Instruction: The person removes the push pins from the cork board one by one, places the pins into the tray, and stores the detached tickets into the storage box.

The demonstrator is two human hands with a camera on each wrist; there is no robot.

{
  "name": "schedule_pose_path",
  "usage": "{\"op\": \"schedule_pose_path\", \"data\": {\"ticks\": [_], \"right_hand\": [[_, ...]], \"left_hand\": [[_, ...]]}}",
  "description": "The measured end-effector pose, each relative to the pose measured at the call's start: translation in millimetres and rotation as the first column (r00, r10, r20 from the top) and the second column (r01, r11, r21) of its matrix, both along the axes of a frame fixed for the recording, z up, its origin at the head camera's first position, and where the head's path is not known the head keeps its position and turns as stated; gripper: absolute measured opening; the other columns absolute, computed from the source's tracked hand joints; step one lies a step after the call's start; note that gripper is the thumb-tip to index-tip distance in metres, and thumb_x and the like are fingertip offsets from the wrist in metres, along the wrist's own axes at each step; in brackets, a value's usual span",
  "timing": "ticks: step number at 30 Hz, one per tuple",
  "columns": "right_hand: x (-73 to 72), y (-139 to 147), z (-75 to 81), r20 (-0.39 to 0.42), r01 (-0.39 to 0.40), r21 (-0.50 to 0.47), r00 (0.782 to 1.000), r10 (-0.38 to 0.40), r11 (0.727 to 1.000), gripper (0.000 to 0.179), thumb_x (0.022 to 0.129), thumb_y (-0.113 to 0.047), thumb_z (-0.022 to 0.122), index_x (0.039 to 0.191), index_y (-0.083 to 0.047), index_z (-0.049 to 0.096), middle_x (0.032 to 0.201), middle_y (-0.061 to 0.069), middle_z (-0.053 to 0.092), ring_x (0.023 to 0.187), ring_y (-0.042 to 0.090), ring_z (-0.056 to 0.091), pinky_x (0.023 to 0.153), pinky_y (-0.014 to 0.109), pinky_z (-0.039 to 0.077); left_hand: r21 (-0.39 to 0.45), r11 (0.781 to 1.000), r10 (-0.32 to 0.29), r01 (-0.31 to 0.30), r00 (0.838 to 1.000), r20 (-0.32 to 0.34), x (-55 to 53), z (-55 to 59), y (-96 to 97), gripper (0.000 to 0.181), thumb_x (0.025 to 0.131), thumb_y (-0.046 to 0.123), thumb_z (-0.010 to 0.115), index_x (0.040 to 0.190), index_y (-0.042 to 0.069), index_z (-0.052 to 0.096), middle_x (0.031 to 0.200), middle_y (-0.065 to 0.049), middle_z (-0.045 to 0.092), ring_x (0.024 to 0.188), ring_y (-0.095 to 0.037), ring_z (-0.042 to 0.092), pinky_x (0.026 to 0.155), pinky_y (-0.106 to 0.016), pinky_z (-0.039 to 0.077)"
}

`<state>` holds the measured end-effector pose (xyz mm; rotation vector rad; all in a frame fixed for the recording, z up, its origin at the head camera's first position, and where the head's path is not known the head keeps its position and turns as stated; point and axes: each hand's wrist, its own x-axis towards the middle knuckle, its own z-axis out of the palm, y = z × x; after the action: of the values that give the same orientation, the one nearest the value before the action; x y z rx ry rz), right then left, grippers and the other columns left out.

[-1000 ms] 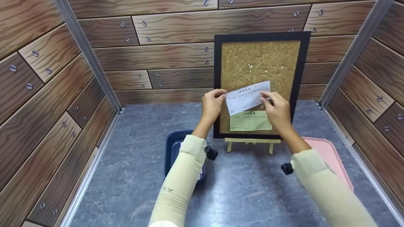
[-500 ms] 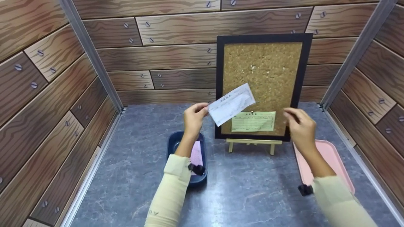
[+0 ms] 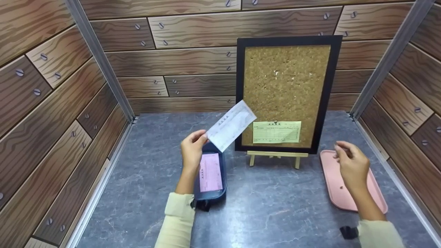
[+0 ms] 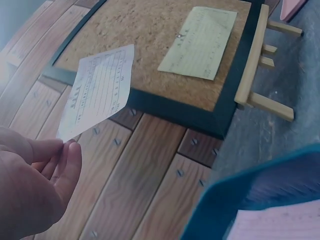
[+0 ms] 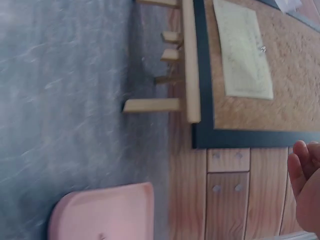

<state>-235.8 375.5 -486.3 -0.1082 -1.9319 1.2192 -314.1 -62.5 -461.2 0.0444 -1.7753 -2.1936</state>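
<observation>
My left hand pinches the corner of a white printed slip, which tilts up in front of the board's left edge. A green printed slip hangs low on the framed cork board, under a small metal pin. Over the pink tray is my right hand, its thumb and fingertips brought together. Whether something small sits between those tips cannot be made out. A tiny dark object, perhaps a pin, lies in the tray.
Below the left hand, a dark blue bin contains a pink printed slip. The cork board stands on a small wooden easel. Wood-patterned walls enclose the grey tabletop.
My left hand has carried the white slip down and leftward off the board. My right hand has left the slip and moved right and down to the pink tray.
</observation>
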Motion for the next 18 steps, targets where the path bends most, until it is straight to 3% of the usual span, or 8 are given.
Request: {"op": "schedule_pose_path", "data": {"ticks": [7, 18], "right_hand": [[14.4, 12.0, -18.7, 0.123, 0.060, 0.030, 0.990, -0.064, 0.998, 0.016, 0.093, -0.007, 0.070, 0.108, -0.001, 0.075, 0.081, -0.019, 0.063, 0.060, -0.005, 0.060, 0.051, 0.010, 0.042], [30.7, 28.8, -49.0, 0.240, 0.105, 0.039, 0.964, -0.111, 0.994, 0.017, 0.094, -0.009, 0.069, 0.109, -0.002, 0.075, 0.082, -0.024, 0.066, 0.059, -0.005, 0.060, 0.048, 0.013, 0.044]], "left_hand": [[0.036, 0.998, 0.043, -0.045, 0.998, 0.043, 14.3, -23.0, -18.6, 0.021, 0.091, -0.005, 0.067, 0.109, -0.014, 0.069, 0.099, -0.021, 0.071, 0.084, -0.016, 0.069, 0.077, -0.026, 0.060], [0.049, 0.992, 0.109, -0.118, 0.983, 0.147, 37.1, -54.4, -46.0, 0.023, 0.092, -0.002, 0.067, 0.113, -0.013, 0.068, 0.102, -0.022, 0.070, 0.084, -0.015, 0.070, 0.078, -0.025, 0.060]]}}
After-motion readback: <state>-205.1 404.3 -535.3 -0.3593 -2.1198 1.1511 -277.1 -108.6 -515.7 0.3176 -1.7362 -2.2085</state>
